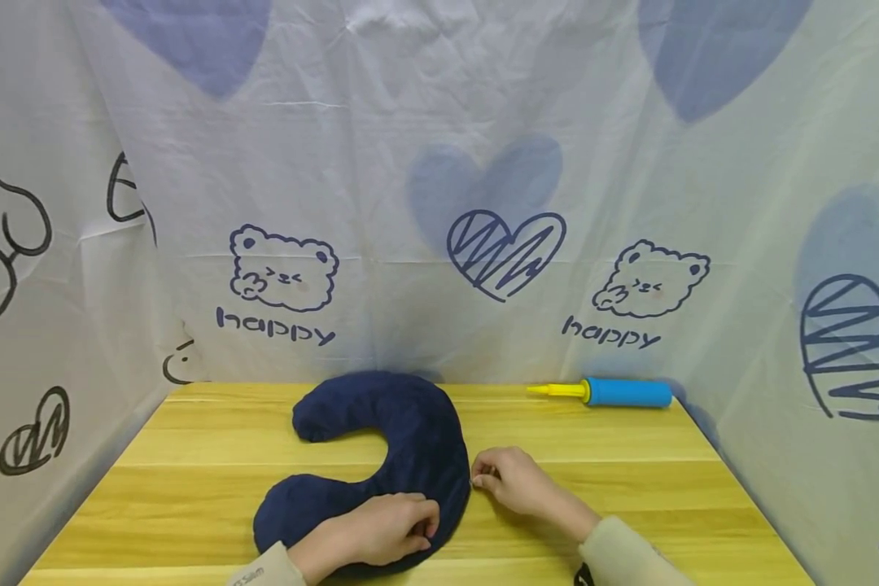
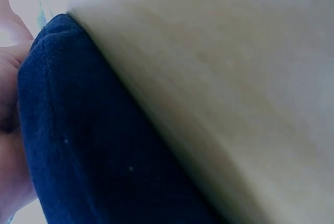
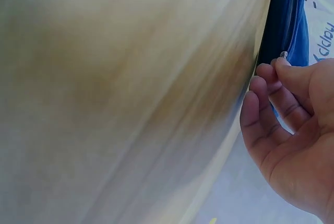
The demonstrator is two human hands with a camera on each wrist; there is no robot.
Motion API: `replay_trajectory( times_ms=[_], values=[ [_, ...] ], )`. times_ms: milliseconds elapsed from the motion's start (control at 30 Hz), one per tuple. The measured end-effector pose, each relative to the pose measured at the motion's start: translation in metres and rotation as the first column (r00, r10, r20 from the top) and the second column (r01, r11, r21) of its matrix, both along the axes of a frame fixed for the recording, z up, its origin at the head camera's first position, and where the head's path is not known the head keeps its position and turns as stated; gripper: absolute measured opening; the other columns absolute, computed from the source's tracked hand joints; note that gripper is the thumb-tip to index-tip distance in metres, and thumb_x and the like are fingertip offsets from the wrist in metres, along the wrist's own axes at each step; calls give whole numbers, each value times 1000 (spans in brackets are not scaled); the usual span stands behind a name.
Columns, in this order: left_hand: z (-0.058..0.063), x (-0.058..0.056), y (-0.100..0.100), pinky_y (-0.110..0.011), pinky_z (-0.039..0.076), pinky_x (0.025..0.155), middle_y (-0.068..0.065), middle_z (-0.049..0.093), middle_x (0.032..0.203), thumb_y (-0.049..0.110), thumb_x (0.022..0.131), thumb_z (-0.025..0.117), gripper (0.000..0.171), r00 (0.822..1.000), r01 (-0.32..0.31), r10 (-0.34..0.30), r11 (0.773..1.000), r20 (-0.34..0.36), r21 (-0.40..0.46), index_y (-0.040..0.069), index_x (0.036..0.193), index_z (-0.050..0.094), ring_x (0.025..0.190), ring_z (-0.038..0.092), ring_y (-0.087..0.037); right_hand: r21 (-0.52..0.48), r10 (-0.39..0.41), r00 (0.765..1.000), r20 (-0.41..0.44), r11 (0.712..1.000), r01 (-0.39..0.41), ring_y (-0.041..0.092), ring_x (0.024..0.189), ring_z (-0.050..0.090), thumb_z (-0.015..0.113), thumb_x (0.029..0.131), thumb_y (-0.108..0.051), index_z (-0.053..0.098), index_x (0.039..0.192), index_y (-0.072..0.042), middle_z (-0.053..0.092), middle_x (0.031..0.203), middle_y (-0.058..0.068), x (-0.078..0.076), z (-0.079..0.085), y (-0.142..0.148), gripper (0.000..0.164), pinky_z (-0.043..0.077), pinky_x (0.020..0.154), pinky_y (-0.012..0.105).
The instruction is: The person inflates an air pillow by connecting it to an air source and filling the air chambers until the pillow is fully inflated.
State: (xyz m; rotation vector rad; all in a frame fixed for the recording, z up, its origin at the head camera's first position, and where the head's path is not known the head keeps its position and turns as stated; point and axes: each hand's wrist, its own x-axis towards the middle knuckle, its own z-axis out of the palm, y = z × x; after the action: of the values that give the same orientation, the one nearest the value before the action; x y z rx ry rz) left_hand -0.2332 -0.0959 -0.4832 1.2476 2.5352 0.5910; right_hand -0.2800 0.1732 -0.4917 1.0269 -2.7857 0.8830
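Observation:
A navy blue, U-shaped neck pillow [image 1: 428, 415] of soft plush fabric lies on the table, its opening towards the left. My left hand [image 1: 390, 527] is on the pillow's near arm with curled fingers that appear to grip the fabric; their tips are partly hidden. At the pillow's right outer edge, my right hand [image 1: 511, 480] pinches a small metal zipper pull [image 3: 284, 55] between thumb and forefinger. The right wrist view shows the seam of the pillow [image 3: 284, 12] running up from that pull. In the left wrist view the pillow [image 2: 99, 130] covers part of the left hand [image 2: 9, 109].
A blue hand pump [image 1: 628, 393] with a yellow nozzle lies at the back right of the wooden table [image 1: 212, 456]. White cloth [image 1: 381, 179] printed with hearts and bears hangs behind the table and at both sides.

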Motion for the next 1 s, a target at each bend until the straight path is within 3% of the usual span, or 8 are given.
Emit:
replay_trajectory(
  times_ms=[333, 1000],
  values=[
    [0, 0, 1, -19, 43, 63, 16, 49, 85, 17, 100, 72, 14, 1000, -2, 2, 1000, 4, -1, 25, 97, 60, 69, 47, 1, 13, -41, 997, -59, 999, 42, 6, 75, 60, 73, 95, -5, 72, 84, -13, 69, 81, -6, -12, -1, -1, 14, 52, 72, 30],
    [1, 1, 0, -19, 44, 63, 16, 49, 85, 17, 100, 72, 15, 1000, -11, 11, 1000, 11, -5, 25, 96, 60, 69, 47, 1, 16, -114, 993, -20, 993, 114, 10, 75, 59, 70, 98, -6, 71, 87, -13, 66, 81, -6, -35, -3, -3, 13, 51, 71, 32]
  ],
)
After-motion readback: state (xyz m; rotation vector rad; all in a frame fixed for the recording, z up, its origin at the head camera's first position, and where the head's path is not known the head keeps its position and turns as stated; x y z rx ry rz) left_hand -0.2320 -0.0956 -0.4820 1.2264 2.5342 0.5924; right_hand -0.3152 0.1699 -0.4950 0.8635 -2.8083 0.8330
